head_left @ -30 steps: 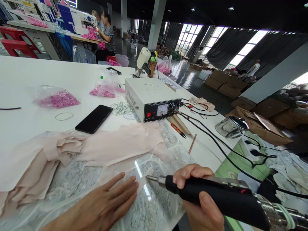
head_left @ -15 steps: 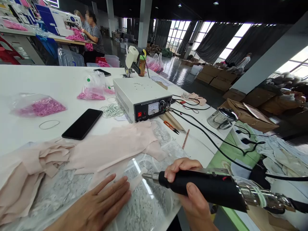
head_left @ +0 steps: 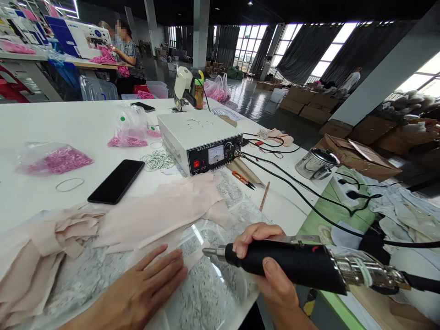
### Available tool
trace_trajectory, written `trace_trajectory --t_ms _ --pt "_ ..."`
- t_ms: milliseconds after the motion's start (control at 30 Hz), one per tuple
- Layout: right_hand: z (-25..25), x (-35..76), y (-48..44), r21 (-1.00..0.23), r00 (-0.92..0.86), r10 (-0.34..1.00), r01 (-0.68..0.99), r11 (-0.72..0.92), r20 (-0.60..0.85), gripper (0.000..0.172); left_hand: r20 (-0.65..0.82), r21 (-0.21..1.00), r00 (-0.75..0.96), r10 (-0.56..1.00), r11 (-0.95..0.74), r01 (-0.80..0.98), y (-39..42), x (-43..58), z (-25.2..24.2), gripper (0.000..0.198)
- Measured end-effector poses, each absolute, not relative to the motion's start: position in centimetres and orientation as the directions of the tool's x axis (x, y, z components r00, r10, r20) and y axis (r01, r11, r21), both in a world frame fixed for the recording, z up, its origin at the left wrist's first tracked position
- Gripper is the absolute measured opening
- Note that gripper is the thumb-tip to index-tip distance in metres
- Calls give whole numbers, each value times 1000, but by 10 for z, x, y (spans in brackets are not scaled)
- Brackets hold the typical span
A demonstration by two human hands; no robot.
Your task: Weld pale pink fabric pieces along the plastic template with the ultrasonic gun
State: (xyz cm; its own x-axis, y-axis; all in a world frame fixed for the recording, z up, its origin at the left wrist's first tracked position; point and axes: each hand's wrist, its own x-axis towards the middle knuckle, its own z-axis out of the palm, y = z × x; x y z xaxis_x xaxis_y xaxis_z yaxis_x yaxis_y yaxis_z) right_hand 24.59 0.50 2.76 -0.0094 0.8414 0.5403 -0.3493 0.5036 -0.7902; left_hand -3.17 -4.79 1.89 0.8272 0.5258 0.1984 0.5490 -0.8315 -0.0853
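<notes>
My right hand (head_left: 266, 261) is wrapped round the black handle of an ultrasonic welding gun (head_left: 292, 263), held nearly level. Its metal tip points left and meets the end of a narrow pale pink fabric strip (head_left: 195, 257). Flat on that fabric lies my left hand (head_left: 147, 279), fingers stretched out just left of the tip. Beneath is a glossy grey marbled sheet (head_left: 206, 298). More pale pink fabric pieces (head_left: 161, 211) spread beyond my left hand, and a layered stack of them (head_left: 30, 261) sits at the left.
Behind the fabric stands a white control box (head_left: 202, 142), its black cables (head_left: 292, 188) running right. Around it are a phone (head_left: 117, 181), rubber bands (head_left: 158, 159), orange thread snips (head_left: 242, 178), bags of pink rings (head_left: 62, 158) and a metal mug (head_left: 316, 164). A person (head_left: 132, 55) sits at a sewing machine.
The view has shifted slightly. The gun's rear end appears a little higher, while its tip stays at the strip's end. My left hand remains flat on the fabric.
</notes>
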Motion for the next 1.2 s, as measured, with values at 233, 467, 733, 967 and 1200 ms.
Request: trace_trajectory --t_ms 233,467,733,967,1200 --pt "31 248 5 -800 -25 848 -346 490 530 17 152 -128 848 508 -840 527 -49 -28 23 67" --pt "32 246 2 -814 14 877 -366 451 480 18 203 -63 810 550 -818 571 -56 -24 17 58" --pt "32 246 2 -833 16 894 -357 423 447 18 199 -20 767 609 -780 625 -61 -20 14 46" --pt "38 235 -1 -797 19 877 -408 445 480 18 222 -32 790 572 -805 592 -55 -23 18 40" --pt "35 226 -4 -805 -93 865 -425 414 493 17 208 -21 796 569 -811 585 -55 -25 22 43"
